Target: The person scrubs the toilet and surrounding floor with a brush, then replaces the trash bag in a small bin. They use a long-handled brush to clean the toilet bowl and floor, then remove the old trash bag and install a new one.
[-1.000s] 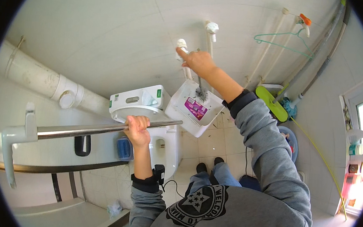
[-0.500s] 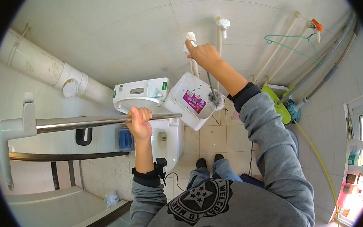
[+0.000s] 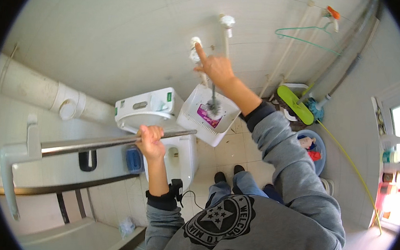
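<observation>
My left hand (image 3: 151, 141) is wrapped round a shiny metal pole (image 3: 90, 146) that slants across the left side. A pale plastic end piece (image 3: 19, 152) joins the pole at far left. My right hand (image 3: 216, 70) is raised near the wall, index finger stretched out at a white valve knob (image 3: 194, 54); whether they touch I cannot tell. From beneath its curled fingers hangs a toilet brush (image 3: 214, 109), its grip mostly hidden by the hand. Those grey bristles are over a white perforated bin (image 3: 212, 138) with a purple label. Left of the bin stands the toilet (image 3: 185, 159).
A second white valve (image 3: 227, 22) is on the wall. At right are a green hanger (image 3: 305, 40), a green dustpan (image 3: 295, 104), a mop (image 3: 321, 102), a yellow hose (image 3: 350, 160) and a blue basin (image 3: 320, 166). A thick white pipe (image 3: 40, 93) runs at left, above a blue box (image 3: 134, 160).
The view has shifted. The toilet brush has moved left, from the bin's right rim to over its middle. My left hand stays round the pole; the blue basin shows more.
</observation>
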`<state>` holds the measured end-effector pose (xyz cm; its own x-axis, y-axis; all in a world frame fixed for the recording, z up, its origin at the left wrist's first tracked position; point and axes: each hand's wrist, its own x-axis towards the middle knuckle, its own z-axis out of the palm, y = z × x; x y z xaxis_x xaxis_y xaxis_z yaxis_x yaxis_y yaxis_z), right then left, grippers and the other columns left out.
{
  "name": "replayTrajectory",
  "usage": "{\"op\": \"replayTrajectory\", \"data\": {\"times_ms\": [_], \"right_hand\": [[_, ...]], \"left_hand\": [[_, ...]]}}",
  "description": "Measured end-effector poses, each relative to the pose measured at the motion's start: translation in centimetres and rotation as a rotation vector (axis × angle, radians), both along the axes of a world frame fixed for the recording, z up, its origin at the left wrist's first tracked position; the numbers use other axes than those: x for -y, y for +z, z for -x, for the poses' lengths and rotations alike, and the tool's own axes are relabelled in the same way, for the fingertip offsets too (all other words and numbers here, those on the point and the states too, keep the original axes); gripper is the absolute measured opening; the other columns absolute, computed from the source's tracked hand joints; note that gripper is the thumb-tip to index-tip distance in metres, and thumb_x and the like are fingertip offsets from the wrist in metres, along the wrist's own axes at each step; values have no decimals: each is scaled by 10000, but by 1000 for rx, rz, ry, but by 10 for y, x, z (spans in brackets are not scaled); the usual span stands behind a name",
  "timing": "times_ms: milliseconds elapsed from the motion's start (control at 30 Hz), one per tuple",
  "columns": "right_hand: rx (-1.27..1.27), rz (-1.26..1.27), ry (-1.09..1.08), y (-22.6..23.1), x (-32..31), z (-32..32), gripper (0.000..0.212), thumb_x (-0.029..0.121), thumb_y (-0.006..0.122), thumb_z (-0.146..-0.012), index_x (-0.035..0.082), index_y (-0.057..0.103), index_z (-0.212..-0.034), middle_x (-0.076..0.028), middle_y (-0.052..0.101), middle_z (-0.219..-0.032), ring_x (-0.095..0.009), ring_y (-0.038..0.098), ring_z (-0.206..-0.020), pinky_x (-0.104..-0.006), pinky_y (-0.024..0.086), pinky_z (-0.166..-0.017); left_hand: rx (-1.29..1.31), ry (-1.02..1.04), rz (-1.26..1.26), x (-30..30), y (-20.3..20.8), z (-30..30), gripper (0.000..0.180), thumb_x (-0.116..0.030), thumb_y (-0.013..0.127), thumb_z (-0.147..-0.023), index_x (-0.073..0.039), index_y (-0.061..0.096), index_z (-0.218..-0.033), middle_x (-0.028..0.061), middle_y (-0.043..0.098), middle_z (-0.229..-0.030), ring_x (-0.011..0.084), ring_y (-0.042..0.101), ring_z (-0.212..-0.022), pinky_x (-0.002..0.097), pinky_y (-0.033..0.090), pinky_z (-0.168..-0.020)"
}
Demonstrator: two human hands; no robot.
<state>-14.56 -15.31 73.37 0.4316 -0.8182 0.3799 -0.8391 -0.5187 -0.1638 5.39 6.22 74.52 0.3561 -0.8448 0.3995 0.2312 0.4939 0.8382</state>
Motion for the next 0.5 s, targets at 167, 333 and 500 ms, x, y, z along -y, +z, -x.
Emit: {"op": "replayTrajectory", "data": {"times_ms": [167,333,500], "right_hand": [[198,-133,-147,-72,-70,44,737,455,707,-764,138,370,-1338,-139,654,-776,-321,641,-655,-400,513,-558],[719,-344,-191,-141,-134,87,247,193,745,-709,63,695,-913,-155,673,-811,-305,658,-694,-400,517,-644],[937,-573,-354,-170,-190,106,189,196,711,-767,71,731,-907,-122,693,-780,-249,664,-720,-364,521,-660]], "left_hand": [[-12,-114,-22,-1,-10,6,508,-375,442,-998,-146,267,-580,-34,237,-487,111,228,-461,313,311,-538],[41,-269,-72,1,-33,20,507,-385,442,-999,-147,254,-593,-35,231,-505,110,222,-488,300,298,-555],[114,-321,-97,2,-49,45,538,-360,446,-1006,-164,237,-551,-44,219,-466,96,195,-431,284,276,-491]]}}
